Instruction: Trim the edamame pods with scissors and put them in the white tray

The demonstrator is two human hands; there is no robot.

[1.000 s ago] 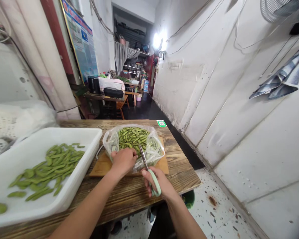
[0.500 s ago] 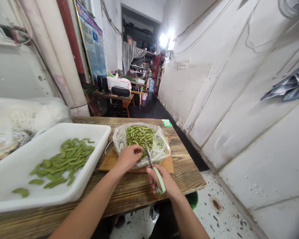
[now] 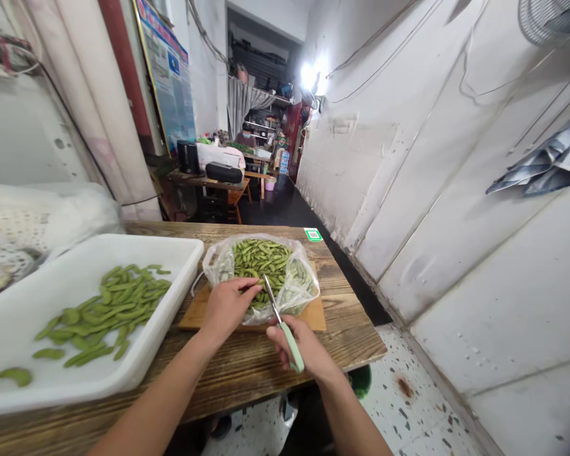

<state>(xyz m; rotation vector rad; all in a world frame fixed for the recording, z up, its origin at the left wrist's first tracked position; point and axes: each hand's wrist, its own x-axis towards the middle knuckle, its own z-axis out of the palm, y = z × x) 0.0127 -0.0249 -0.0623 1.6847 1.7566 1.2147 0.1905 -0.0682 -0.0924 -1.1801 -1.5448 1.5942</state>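
A clear plastic bag (image 3: 308, 285) full of green edamame pods (image 3: 261, 253) lies open on a wooden cutting board (image 3: 315, 315). At the bag's near left side, my left hand (image 3: 230, 304) has its thumb and forefinger pinched together on a pod at the edge of the heap; the fingers hide most of it. My right hand (image 3: 304, 345) grips light green-handled scissors (image 3: 291, 345), with the blades pointing up and away over the bag, close to my left fingertips. In the white plastic tray (image 3: 145, 373) on the left lies a loose pile of pods (image 3: 118, 301).
Under everything is a wooden table (image 3: 346, 304), with a green QR-code sticker (image 3: 313, 235) at its far corner. A clear bag holding a perforated white basket (image 3: 42, 215) sits behind the tray. Farther back are a table with a black speaker (image 3: 224, 172) and a masked person (image 3: 246, 135).
My view has turned slightly right, so everything sits farther left. My left fingers have come together on a pod, and the scissors' blades stay beside them.
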